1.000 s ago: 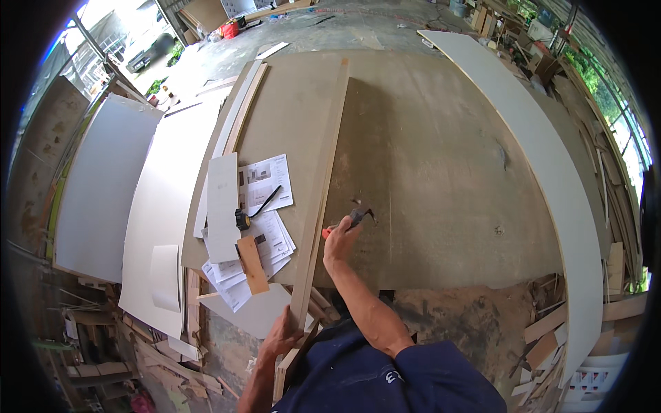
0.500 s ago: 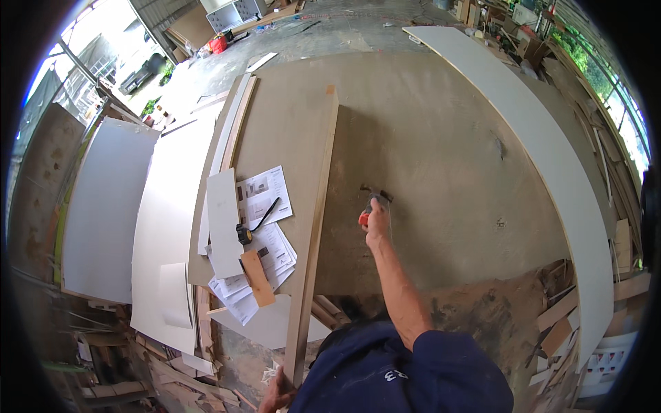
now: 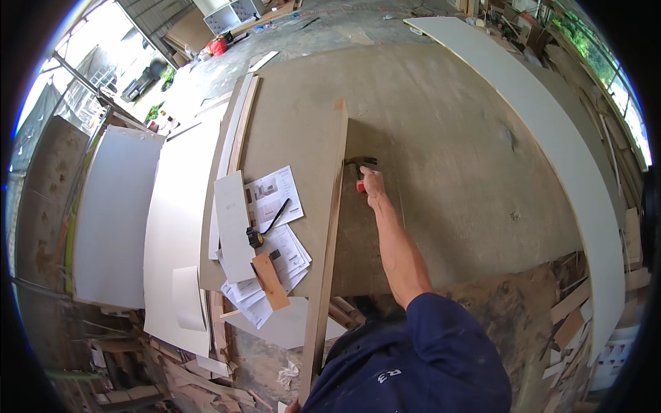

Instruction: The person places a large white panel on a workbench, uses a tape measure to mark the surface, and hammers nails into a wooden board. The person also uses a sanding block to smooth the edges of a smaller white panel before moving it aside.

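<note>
My right hand (image 3: 372, 182) is closed around the red-and-dark handle of a claw hammer (image 3: 362, 161). The hammer's head is at the right side of a long, narrow wooden board (image 3: 329, 241), seeming to touch it. That board stands on edge across the large brown panel (image 3: 441, 172), its near end reaching past the panel toward my body. Only a sliver of my left hand (image 3: 294, 406) shows at the bottom edge, beside the board's near end; its fingers are hidden.
Left of the board lie printed sheets (image 3: 275, 194), a tape measure (image 3: 255, 238), a small wooden block (image 3: 271, 282) and a grey-white strip (image 3: 234, 227). White panels (image 3: 175, 234) lean farther left. A long white panel (image 3: 551, 124) borders the right; scrap wood (image 3: 573, 310) litters the floor.
My right hand has swung the hammer left and away from me, up to the board's side. Less of my left hand shows now, and the whole view has shifted slightly.
</note>
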Motion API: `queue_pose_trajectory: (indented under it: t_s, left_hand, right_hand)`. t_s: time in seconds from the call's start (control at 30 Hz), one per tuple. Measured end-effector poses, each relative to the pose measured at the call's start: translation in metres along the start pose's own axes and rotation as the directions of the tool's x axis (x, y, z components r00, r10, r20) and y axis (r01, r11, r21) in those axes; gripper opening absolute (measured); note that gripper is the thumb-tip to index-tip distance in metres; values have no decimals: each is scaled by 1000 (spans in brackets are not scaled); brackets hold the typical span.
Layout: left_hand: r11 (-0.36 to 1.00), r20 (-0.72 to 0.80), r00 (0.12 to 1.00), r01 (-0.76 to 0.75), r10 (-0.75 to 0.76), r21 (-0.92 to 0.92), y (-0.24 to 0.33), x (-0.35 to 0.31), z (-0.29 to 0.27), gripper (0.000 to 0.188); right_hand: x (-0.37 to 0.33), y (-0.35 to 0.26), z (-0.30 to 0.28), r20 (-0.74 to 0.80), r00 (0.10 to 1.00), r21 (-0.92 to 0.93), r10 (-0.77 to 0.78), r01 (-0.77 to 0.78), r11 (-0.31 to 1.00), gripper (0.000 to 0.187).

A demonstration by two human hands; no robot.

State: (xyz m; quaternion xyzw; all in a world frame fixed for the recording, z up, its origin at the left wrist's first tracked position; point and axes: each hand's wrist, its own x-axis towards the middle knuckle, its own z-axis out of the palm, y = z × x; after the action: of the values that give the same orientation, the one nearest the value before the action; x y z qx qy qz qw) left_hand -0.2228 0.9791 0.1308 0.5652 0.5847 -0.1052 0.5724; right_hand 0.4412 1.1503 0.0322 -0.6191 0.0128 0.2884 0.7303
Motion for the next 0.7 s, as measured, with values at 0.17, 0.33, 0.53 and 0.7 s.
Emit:
queue_pose_trajectory:
  t_s: [0.17,0.33,0.53,0.7]
  left_hand:
    - [1000,14,1000,-16,16,-13,7,10,-4,89]
    - [999,19,1000,-24,25,-20,7,20,-12,87]
    - [991,41,990,-134,133,7,13,33,-24,85]
    - [935,50,934,-355,353,29,64,66,-32,83]
  right_hand:
    - [0,-25,11,-516,857,295,-11,189,937,29]
    - [-21,-19,28,-325,937,123,-128,176,977,27]
    - [-67,-14,9,36,996,124,77,-81,989,28]
    - [-133,8,-31,145,986,62,87,-96,993,26]
